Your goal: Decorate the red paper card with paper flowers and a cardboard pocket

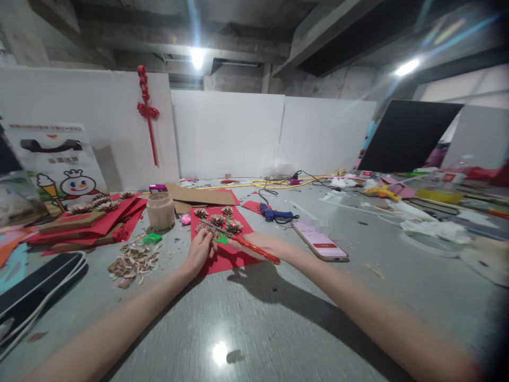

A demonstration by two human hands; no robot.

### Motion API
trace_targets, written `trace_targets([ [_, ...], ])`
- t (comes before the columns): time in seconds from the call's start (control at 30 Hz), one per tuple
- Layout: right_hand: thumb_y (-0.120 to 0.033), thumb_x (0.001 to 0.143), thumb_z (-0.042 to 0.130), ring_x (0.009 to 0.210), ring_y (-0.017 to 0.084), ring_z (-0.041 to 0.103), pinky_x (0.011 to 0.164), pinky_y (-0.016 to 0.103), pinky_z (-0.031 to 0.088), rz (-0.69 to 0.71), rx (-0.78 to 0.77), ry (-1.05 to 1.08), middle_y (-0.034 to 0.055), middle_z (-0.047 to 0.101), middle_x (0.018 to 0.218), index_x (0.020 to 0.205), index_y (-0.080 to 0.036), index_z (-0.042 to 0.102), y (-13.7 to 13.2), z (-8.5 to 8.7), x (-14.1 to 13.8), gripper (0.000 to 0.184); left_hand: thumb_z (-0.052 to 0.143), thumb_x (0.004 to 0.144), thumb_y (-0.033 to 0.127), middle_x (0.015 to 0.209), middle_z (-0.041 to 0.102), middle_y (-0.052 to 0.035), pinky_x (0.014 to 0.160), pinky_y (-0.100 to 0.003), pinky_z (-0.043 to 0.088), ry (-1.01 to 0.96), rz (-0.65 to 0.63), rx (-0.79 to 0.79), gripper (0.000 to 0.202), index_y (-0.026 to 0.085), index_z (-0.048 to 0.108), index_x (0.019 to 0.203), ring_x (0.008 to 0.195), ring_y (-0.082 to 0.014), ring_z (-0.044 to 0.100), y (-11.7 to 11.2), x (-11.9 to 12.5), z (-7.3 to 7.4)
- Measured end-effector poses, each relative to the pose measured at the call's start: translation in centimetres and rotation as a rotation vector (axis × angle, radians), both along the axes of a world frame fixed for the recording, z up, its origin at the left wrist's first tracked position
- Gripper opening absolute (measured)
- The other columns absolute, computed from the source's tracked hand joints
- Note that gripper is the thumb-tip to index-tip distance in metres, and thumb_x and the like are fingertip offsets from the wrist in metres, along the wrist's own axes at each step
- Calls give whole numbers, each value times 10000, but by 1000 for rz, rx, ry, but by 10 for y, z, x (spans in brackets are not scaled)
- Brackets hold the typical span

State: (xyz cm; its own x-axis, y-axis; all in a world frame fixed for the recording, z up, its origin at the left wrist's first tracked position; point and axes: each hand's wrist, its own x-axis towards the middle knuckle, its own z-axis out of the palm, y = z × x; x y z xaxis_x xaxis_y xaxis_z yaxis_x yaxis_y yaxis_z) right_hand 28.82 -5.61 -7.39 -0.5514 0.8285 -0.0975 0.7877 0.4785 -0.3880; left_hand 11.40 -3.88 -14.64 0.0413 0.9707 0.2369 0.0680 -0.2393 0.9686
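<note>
On the grey worktop [278, 318] lies a red card [226, 254] bearing pinecone flowers [218, 219] and green paper stems [221, 237]. The left hand [199, 252] rests on the card's left edge, fingers half curled beside the stems; whether it pinches them I cannot tell. The right hand [258, 245] is closed around a red-handled tool [254, 249], its tip angled across the stems. A phone [320, 241] lies just right.
</note>
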Motion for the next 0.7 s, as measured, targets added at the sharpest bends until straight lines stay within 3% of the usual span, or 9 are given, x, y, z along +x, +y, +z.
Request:
trace_targets([
  [0.37, -623, 773, 274, 553, 133, 417, 560, 259, 348, -38, -23, 8, -5, 396, 534, 548, -187, 398, -3, 3, -2, 506, 419, 783, 387, 453, 485, 57, 367, -179, 333, -22, 11, -6, 253, 197, 381, 620, 324, -58, 378, -3, 1, 3],
  [0.7, -557, 804, 327, 518, 97, 335, 530, 236, 303, 13, -39, 29, -31, 357, 545, 624, -189, 421, -7, 8, -2, 421, 375, 805, 313, 468, 498, 59, 366, -177, 305, -28, 0, -6, 203, 197, 368, 639, 328, -52, 378, -1, 1, 2],
])
